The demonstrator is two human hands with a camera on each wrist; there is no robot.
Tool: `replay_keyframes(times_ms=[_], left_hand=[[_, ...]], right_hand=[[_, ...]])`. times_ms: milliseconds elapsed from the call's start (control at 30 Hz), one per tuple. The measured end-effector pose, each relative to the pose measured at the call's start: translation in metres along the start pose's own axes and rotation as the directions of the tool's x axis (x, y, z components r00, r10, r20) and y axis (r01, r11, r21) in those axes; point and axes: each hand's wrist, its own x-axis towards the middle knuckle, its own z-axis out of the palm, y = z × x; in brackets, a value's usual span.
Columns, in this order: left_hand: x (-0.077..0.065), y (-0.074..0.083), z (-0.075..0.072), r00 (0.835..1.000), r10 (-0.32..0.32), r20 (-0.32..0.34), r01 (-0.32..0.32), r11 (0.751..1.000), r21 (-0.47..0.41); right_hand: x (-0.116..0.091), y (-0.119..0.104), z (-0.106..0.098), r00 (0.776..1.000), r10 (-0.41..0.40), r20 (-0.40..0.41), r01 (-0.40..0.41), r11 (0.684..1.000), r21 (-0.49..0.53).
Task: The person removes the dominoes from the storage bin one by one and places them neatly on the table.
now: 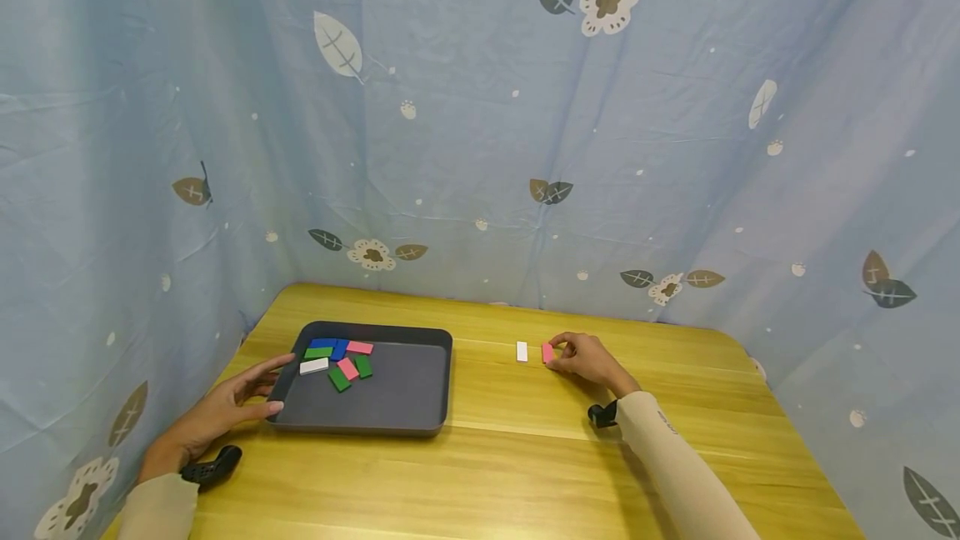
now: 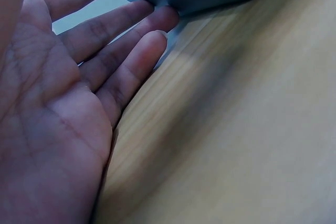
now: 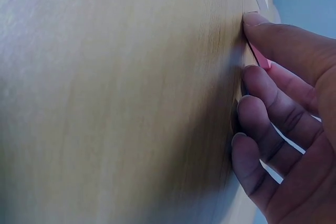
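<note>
- Far left, I have the left hand at the tray's near-left side, fingers and thumb spread wide and touching the wall, gripping nothing that I can make out.
- Next is the dark tray, which looks stiff and fairly light; I'd steady it by that raised wall, since one-sided pressure could slide it across the wooden table.
- Toward the tray's left lie small blocks: two blue, three green, two pink and a white one. I expect them to be rigid, light and hard to break; those touching each other offer fewer free edges, so I'd pinch an exposed side.
- Right of the tray, apart from it, a lone white block is on the table; its smooth-looking faces may slip, so I'd use fingertips on opposite edges.
- Just beyond it, the right hand holds a pink block in a narrow thumb-and-finger pinch, at the table. A light squeeze should do; whether it's touching the wood, I cannot tell.
</note>
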Motion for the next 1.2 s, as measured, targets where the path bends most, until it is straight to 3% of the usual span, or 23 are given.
replay_keyframes(times_ms=[567,800,1033,1200], left_hand=[[-0.001,-0.005,-0.001,1.0,-0.001,0.0,0.001,1.0,0.018],[-0.002,-0.003,0.0,1.0,0.0,-0.003,0.0,1.0,0.028],[-0.002,0.003,0.001,0.999,0.053,0.01,-0.053,0.997,0.05],[-0.002,0.005,0.001,0.999,0.049,0.003,-0.049,0.998,0.035]], right_hand=[[0.001,-0.003,-0.008,1.0,-0.022,0.023,0.021,0.999,0.05],[0.007,-0.022,-0.011,0.997,-0.079,-0.023,0.078,0.996,-0.033],[0.014,-0.05,-0.012,0.99,-0.138,-0.016,0.137,0.99,-0.008],[0.02,-0.073,-0.008,0.983,-0.182,0.005,0.182,0.983,-0.008]])
